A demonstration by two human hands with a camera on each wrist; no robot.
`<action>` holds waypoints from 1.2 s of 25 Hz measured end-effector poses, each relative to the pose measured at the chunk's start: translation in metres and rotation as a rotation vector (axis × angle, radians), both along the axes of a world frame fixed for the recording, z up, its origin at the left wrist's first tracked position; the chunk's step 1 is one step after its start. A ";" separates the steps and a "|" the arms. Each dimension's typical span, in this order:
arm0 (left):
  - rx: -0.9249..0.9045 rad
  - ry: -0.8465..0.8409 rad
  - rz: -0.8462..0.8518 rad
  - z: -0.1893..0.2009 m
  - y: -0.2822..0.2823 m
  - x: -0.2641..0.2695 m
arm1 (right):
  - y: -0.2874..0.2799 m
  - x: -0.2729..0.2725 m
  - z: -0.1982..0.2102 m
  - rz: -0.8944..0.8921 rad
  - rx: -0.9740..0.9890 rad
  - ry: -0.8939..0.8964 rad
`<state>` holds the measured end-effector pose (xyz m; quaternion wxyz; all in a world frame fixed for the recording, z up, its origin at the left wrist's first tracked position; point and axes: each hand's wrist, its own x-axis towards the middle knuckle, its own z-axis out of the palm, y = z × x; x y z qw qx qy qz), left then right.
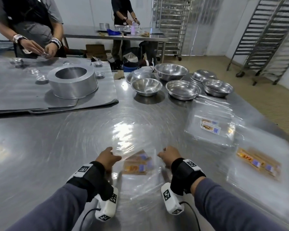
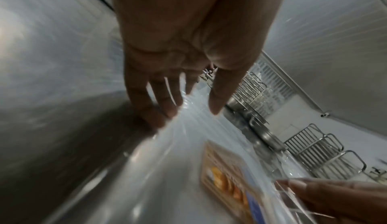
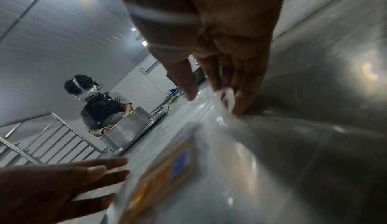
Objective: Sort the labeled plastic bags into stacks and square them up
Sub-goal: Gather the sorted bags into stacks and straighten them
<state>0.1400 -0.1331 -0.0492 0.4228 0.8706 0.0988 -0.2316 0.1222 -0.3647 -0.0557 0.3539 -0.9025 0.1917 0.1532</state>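
Observation:
A stack of clear plastic bags point(image 1: 136, 165) with orange and blue labels lies on the steel table point(image 1: 57, 147) right in front of me. My left hand point(image 1: 109, 155) stands at the stack's left edge. In the left wrist view the left hand point(image 2: 190, 110) has straight fingers against the bags point(image 2: 184, 161), its thumb stretched over them. My right hand point(image 1: 168, 155) stands at the right edge. In the right wrist view the right hand point(image 3: 215, 101) also has straight fingers on the bags' point(image 3: 209, 161) edge. A second labeled stack point(image 1: 210, 127) lies far right, a third point(image 1: 259, 162) near right.
Several steel bowls point(image 1: 182, 90) stand at the back of the table. A large round tin point(image 1: 72, 82) sits on a grey mat point(image 1: 23, 97) at the back left, where another person point(image 1: 32, 22) works. The table's right edge runs past the stacks. Metal racks point(image 1: 265, 39) stand beyond.

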 end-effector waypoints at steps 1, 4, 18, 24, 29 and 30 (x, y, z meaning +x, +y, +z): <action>-0.108 0.029 -0.013 0.001 0.002 -0.003 | 0.005 -0.001 -0.002 -0.001 0.060 0.003; -0.068 -0.036 0.037 0.002 0.012 0.003 | 0.007 -0.003 0.002 -0.071 0.191 0.037; -0.253 0.152 -0.098 -0.002 0.019 0.014 | 0.012 -0.017 0.010 -0.084 0.195 0.074; -0.246 0.057 0.022 0.002 0.022 0.059 | -0.014 0.016 0.011 -0.323 0.146 0.002; -0.254 0.014 -0.028 0.002 -0.003 0.083 | 0.007 0.047 0.005 -0.230 0.137 -0.040; -0.248 0.013 -0.074 0.002 -0.008 0.084 | 0.012 0.051 0.004 -0.211 0.167 -0.046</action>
